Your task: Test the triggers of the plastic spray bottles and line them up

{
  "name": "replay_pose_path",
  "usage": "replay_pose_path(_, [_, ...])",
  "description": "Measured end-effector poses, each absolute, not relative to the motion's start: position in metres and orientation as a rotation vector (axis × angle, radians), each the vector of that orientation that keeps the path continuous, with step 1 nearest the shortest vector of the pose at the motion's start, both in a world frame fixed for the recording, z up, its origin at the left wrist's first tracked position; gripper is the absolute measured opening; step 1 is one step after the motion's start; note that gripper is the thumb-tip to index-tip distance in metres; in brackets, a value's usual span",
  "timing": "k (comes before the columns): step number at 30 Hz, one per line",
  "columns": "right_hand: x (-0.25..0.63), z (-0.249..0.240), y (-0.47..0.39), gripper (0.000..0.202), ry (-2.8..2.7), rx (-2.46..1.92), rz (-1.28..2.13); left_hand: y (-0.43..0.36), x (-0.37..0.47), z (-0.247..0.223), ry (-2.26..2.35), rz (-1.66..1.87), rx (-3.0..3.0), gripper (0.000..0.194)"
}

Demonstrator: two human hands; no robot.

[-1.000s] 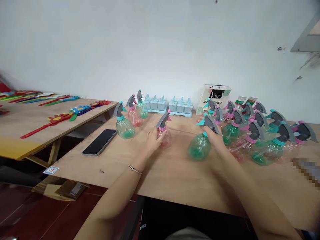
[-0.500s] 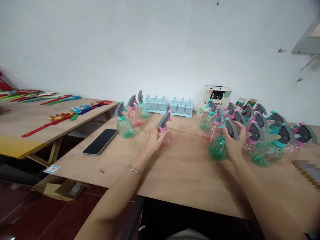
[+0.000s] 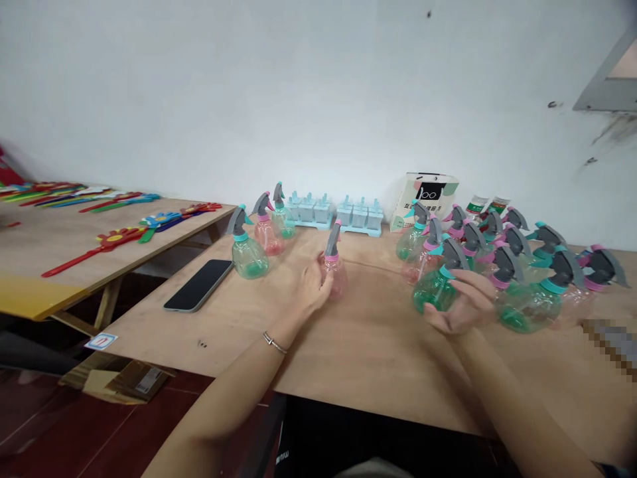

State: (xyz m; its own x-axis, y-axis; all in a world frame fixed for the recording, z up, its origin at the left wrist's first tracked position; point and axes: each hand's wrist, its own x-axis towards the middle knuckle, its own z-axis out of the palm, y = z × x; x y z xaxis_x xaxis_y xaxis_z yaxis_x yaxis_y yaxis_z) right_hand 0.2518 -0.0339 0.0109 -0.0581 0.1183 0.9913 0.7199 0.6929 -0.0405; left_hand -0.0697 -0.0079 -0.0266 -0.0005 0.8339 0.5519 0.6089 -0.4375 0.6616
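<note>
Near the middle of the wooden table, my left hand (image 3: 316,285) is wrapped round the side of a pink spray bottle (image 3: 336,279) with a grey and pink head, which stands upright. To the right, my right hand (image 3: 462,304) is beside a green spray bottle (image 3: 432,292) with a grey and turquoise head. Its fingers are apart, with the thumb low near the bottle's body and the other fingers by its neck; the far side of the contact is hidden. Several pink and green spray bottles (image 3: 532,307) stand closely behind and right of this hand.
Left of my left hand stand a green bottle (image 3: 250,257), a pink bottle (image 3: 269,234) and another green one, with a phone (image 3: 199,285) nearby. Light-blue moulds (image 3: 361,216) and a box (image 3: 423,202) are by the wall. Colourful hand clappers (image 3: 117,239) lie on the left table.
My right hand has moved down from the green bottle's head to its side, and its fingers have opened. The pink bottle at my left hand has turned and shifted slightly right.
</note>
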Motion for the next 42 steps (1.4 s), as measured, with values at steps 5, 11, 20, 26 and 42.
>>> replay_pose_path(5, [0.161, 0.030, -0.026, 0.064, -1.904, -0.966, 0.108, -0.019, -0.041, -0.034, 1.507, 1.313, 2.187, 0.070])
replay_pose_path(11, [0.116, 0.037, 0.010, 0.067, -1.761, -0.890, 0.716, -0.028, -0.040, -0.031, 1.468, 1.273, 2.481, 0.075])
replay_pose_path(20, [0.115, 0.059, 0.007, 0.035, -1.564, -0.929, 0.991, 0.006, -0.170, 0.012, 2.216, 2.316, 1.323, 0.077])
replay_pose_path(26, [0.116, 0.081, -0.016, 0.037, -1.432, -0.749, 1.254, 0.009, -0.214, 0.013, 2.347, 1.760, 1.065, 0.109])
replay_pose_path(42, [0.111, 0.103, -0.040, 0.037, -1.329, -0.652, 1.440, -0.002, -0.105, -0.007, 2.027, 1.546, 1.847, 0.035])
